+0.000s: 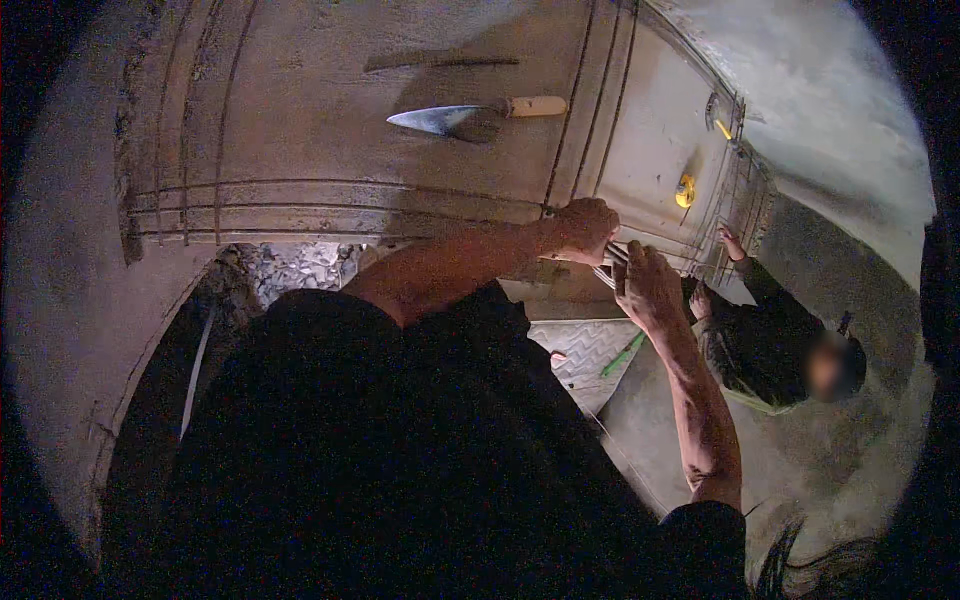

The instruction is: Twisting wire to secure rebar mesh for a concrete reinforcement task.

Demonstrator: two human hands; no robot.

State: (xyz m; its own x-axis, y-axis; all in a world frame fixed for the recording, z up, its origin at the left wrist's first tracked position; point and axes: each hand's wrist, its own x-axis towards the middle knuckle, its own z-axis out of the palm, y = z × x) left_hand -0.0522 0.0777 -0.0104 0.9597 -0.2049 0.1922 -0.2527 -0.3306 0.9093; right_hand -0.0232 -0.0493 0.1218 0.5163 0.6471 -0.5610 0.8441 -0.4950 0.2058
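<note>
My left hand (580, 230) is closed in a fist at the near edge of the board, where thin dark steel bars (400, 186) cross. What its fingers grip is hidden. Just right of it, my right hand (648, 287) is closed around a slim metal tool (606, 275) with paired, rod-like handles, perhaps pincers; its working end cannot be seen clearly. The two hands nearly touch. Beyond them a pointed trowel (437, 120) with a wooden handle (537, 106) lies on the board.
A yellow tape measure (685, 191) and a yellow-handled hammer (718, 118) lie farther right. A co-worker (750, 335) in dark clothing reaches toward the bars there. A dark strip (440, 63) lies behind the trowel. Broken rubble (300, 270) and a green object (624, 355) show below.
</note>
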